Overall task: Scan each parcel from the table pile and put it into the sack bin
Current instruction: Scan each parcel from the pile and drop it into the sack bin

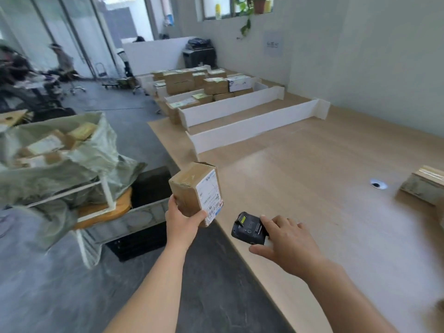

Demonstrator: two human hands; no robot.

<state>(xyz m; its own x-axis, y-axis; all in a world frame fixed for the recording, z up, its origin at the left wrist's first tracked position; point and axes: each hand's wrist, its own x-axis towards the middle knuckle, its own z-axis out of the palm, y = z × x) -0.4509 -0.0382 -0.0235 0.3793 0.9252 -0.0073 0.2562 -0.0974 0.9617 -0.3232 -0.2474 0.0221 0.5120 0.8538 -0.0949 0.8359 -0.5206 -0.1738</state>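
A brown parcel [195, 193] is gripped upright by the left hand [182, 221] at the edge of the table [312, 164]. A black scanner [248, 228] is grasped by the right hand [288, 243] just above the table. Left of the table, a sack [72, 164] is seen, open at the top.

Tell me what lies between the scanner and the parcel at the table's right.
In the head view, bare tabletop, save a round cable hole close to that parcel. The right hand grips the scanner; the left hand grips a second parcel.
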